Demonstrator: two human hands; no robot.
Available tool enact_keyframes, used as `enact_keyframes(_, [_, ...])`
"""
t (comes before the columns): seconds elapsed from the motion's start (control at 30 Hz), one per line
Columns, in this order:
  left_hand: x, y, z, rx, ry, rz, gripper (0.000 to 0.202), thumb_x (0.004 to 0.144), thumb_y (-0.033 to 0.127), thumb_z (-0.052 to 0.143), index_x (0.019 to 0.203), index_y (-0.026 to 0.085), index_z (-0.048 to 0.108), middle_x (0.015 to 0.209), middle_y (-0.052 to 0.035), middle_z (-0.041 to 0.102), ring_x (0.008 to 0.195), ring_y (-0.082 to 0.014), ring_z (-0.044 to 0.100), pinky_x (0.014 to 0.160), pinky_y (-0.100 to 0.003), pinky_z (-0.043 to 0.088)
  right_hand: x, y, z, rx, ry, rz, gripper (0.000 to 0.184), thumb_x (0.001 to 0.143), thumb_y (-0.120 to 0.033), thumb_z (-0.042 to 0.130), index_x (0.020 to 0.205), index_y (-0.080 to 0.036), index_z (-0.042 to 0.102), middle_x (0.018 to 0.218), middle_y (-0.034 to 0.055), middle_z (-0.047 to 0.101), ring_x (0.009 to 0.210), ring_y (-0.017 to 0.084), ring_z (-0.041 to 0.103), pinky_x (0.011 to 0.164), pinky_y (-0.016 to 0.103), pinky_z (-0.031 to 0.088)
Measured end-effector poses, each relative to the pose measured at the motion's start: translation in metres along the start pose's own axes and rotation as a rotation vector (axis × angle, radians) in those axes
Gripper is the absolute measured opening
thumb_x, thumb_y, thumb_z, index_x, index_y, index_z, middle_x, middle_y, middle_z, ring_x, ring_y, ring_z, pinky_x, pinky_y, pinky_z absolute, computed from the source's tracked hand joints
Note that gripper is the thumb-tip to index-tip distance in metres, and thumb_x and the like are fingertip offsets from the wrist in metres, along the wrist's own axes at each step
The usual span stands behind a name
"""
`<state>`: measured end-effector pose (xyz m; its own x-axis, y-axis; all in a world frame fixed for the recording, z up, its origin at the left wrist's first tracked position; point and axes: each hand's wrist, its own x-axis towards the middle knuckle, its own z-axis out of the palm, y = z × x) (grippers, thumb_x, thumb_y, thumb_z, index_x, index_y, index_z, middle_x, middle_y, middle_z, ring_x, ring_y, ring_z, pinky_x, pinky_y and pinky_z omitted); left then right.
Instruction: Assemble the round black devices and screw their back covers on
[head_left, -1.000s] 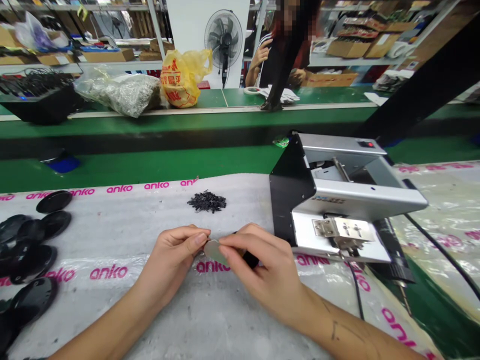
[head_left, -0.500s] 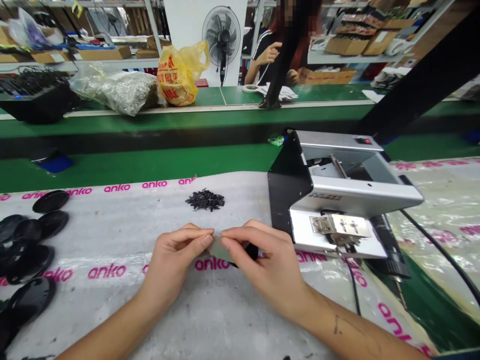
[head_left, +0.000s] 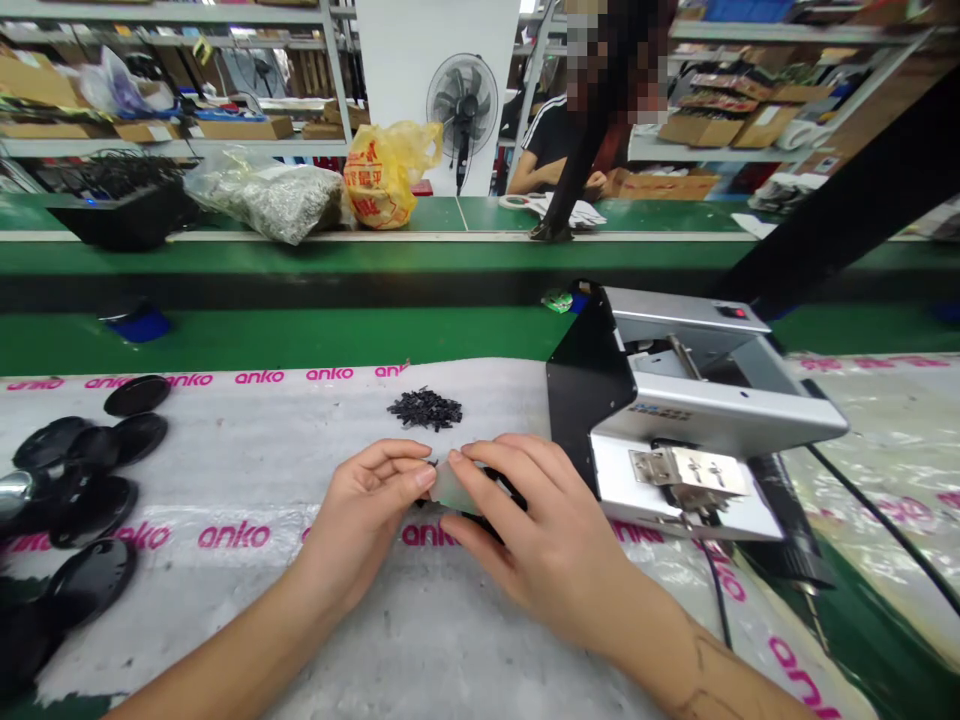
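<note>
L hand (head_left: 366,522) & R hand (head_left: 541,530) pinch a pale flat piece (head_left: 456,488) between them, both grips nearly shut on it. Pile of small black bits (head_left: 424,409) still untouched on far side; black discs (head_left: 138,396) still lie at left.

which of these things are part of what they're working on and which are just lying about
Probably part of the work:
left hand
right hand
pale flat piece, pinched between both hands
black piece, mostly hidden behind the fingers
heap of small black bits
black round discs
silver-and-black bench machine

Probably just lying about:
yellow plastic bag
clear bag of grey material
pedestal fan
</note>
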<state>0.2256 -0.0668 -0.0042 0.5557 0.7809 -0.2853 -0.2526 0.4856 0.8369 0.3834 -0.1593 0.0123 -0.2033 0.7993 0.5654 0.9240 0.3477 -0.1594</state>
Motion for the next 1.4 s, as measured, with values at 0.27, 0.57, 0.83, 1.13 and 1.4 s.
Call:
enact_keyframes(0.27, [-0.004, 0.002, -0.005, 0.252, -0.091, 0.173, 0.013, 0.08, 0.031, 0.076, 0.092, 0.026, 0.077, 0.097, -0.0033, 0.075, 0.091, -0.0179, 0.067, 0.084, -0.028, 0.052, -0.003, -0.003, -0.003, 0.137, 0.024, 0.056, 0.042, 0.088, -0.015, 0.059, 0.13, -0.012, 0.053, 0.104, 0.0114, 0.063, 0.098, 0.026, 0.054, 0.087, 0.046, 0.049])
enact_keyframes(0.57, [0.013, -0.015, -0.005, 0.755, -0.436, 0.397, 0.096, 0.053, 0.034, 0.092, 0.14, 0.031, 0.05, 0.147, -0.0079, 0.048, 0.139, -0.0341, 0.036, 0.115, -0.047, 0.029, -0.003, -0.005, -0.012, 0.468, -0.034, 0.431, 0.034, 0.088, -0.02, 0.058, 0.122, -0.025, 0.057, 0.109, 0.005, 0.066, 0.095, 0.019, 0.063, 0.08, 0.033, 0.055])
enact_keyframes(0.83, [0.02, 0.014, -0.025, 0.754, -0.568, 0.227, 0.067, 0.071, 0.025, 0.082, 0.133, 0.032, 0.058, 0.129, -0.0087, 0.06, 0.117, -0.0284, 0.057, 0.099, -0.038, 0.044, -0.006, -0.005, -0.007, 0.305, -0.039, 0.356, 0.034, 0.088, -0.022, 0.06, 0.121, -0.024, 0.052, 0.103, 0.0049, 0.065, 0.089, 0.019, 0.063, 0.075, 0.032, 0.055])
enact_keyframes(1.13, [0.016, 0.03, -0.038, 0.944, -0.62, 0.133, 0.058, 0.088, 0.016, 0.056, 0.143, 0.03, 0.043, 0.129, -0.0076, 0.053, 0.107, -0.0222, 0.055, 0.096, -0.041, 0.045, -0.007, -0.011, -0.006, 0.444, -0.169, 0.474, 0.032, 0.088, -0.023, 0.059, 0.119, -0.028, 0.052, 0.097, -0.0016, 0.068, 0.083, 0.015, 0.064, 0.073, 0.03, 0.056])
enact_keyframes(1.4, [-0.005, 0.015, -0.011, 0.915, -0.235, 0.153, 0.039, 0.099, 0.036, 0.039, 0.131, 0.024, 0.057, 0.135, -0.007, 0.056, 0.121, -0.0255, 0.053, 0.108, -0.044, 0.037, -0.011, -0.015, -0.007, 0.432, -0.158, 0.425, 0.037, 0.088, -0.019, 0.06, 0.122, -0.028, 0.049, 0.106, 0.0004, 0.064, 0.088, 0.015, 0.062, 0.078, 0.03, 0.056])
